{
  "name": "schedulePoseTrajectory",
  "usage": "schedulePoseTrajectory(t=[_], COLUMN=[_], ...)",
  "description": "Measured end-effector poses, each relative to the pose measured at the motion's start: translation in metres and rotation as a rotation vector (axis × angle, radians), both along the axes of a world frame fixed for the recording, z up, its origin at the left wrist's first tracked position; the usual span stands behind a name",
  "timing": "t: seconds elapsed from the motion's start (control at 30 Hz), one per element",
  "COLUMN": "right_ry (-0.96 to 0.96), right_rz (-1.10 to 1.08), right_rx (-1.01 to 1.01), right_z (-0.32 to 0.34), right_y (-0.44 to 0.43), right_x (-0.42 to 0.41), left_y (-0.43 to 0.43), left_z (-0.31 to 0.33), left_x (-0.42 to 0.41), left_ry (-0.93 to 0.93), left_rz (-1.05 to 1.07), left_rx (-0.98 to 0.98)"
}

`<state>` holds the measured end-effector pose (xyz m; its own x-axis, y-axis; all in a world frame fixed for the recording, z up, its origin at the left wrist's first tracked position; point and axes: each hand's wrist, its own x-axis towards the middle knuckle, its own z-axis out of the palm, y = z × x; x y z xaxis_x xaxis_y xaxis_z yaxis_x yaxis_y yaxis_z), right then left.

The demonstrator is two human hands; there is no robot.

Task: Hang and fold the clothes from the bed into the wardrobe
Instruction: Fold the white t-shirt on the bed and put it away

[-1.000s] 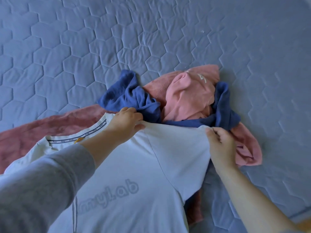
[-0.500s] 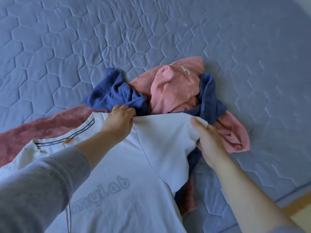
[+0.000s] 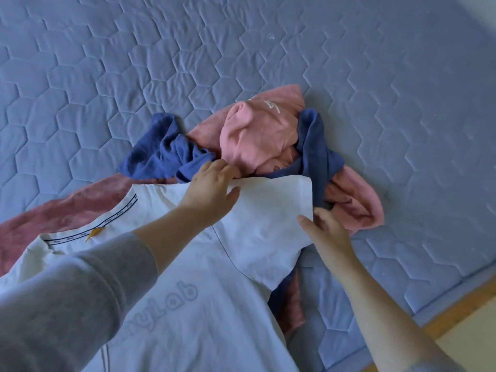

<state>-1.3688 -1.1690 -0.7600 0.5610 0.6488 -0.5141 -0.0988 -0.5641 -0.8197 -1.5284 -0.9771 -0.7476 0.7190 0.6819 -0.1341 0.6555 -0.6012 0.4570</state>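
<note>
A white T-shirt (image 3: 204, 277) with pale lettering lies spread on the bed, collar to the left. My left hand (image 3: 212, 189) rests on its shoulder seam, fingers fairly straight, fingertips at the edge by the blue cloth. My right hand (image 3: 327, 229) pinches the lower corner of the sleeve (image 3: 271, 210), thumb on top and fingers underneath. Behind the shirt a crumpled pink garment (image 3: 255, 135) and a dark blue garment (image 3: 161, 157) are tangled in a heap. A dusty red garment (image 3: 67, 210) stretches out to the left, partly under the shirt.
The blue quilted bedcover (image 3: 268, 49) fills the view beyond and right of the heap. The bed's edge runs along the lower right, with a wooden floor (image 3: 461, 331) below it. The wardrobe is out of view.
My left hand has loosened from gripping the shoulder to lying flatter on it. My right hand slid down the sleeve's hem to its lower corner, and the sleeve lies spread flatter.
</note>
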Motion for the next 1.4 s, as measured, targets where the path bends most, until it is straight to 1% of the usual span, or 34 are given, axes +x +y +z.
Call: schedulePoseTrajectory(t=[0.1, 0.2, 0.3, 0.37, 0.43, 0.5, 0.57, 0.63, 0.7, 0.8, 0.93, 1.03, 1.07, 1.17, 1.3, 1.4], right_ry=[0.020, 0.021, -0.126, -0.210, -0.244, -0.296, -0.370, -0.389, -0.409, -0.432, -0.392, -0.310, -0.316, -0.433, -0.535, -0.646], right_rz=[0.066, 0.163, 0.224, 0.189, 0.172, 0.255, 0.367, 0.391, 0.362, 0.232, 0.022, -0.091, -0.077, 0.003, 0.010, 0.112], right_rx=[-0.013, 0.020, 0.039, -0.006, -0.044, -0.132, -0.291, -0.409, -0.434, -0.361, -0.314, -0.252, -0.210, -0.129, -0.061, 0.018], right_z=[-0.005, -0.008, -0.012, -0.014, -0.015, -0.015, -0.018, -0.021, -0.019, -0.014, -0.010, 0.002, 0.006, 0.017, 0.034, 0.041], right_y=[-0.022, -0.035, -0.039, -0.042, -0.048, -0.054, -0.061, -0.067, -0.068, -0.063, -0.062, -0.067, -0.071, -0.084, -0.093, -0.091], right_x=[-0.008, -0.019, -0.022, -0.018, -0.013, -0.007, -0.002, 0.002, 0.001, -0.008, -0.015, -0.027, -0.032, -0.051, -0.084, -0.115], left_y=[-0.017, -0.028, -0.030, -0.029, -0.024, -0.018, -0.013, -0.011, -0.011, -0.012, -0.014, -0.013, -0.013, -0.011, -0.018, -0.021], left_z=[0.004, 0.002, 0.002, 0.003, 0.004, 0.005, 0.008, 0.011, 0.016, 0.028, 0.046, 0.058, 0.062, 0.070, 0.077, 0.076], left_x=[0.031, 0.060, 0.084, 0.093, 0.097, 0.097, 0.092, 0.086, 0.080, 0.074, 0.064, 0.045, 0.038, 0.012, -0.025, -0.056], left_ry=[-0.049, 0.008, 0.113, 0.143, 0.066, -0.047, -0.098, -0.134, -0.169, -0.220, -0.264, -0.271, -0.264, -0.250, -0.283, -0.287], left_rz=[-0.105, -0.120, -0.128, -0.130, -0.059, 0.008, 0.033, 0.038, 0.034, 0.053, 0.061, 0.046, 0.039, 0.053, 0.103, 0.156], left_rx=[-0.027, -0.078, -0.125, -0.164, -0.264, -0.327, -0.329, -0.328, -0.325, -0.304, -0.317, -0.277, -0.257, -0.201, -0.140, -0.113])
